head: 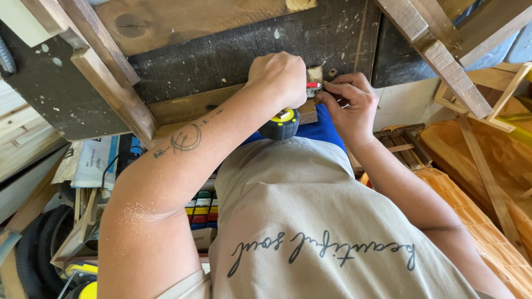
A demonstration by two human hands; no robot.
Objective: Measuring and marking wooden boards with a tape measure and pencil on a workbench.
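A dark, paint-speckled wooden worktop (244, 52) is seen, edged by a pale timber strip (188, 105). A small light wooden block (315, 74) is set on it near the front edge. Bare timber battens (102, 72) are laid across the worktop at left, another batten (438, 55) at right.

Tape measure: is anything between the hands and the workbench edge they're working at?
Nothing visible. The left hand grips the tape measure against the workbench edge; the right hand pinches a small red-tipped piece beside it.
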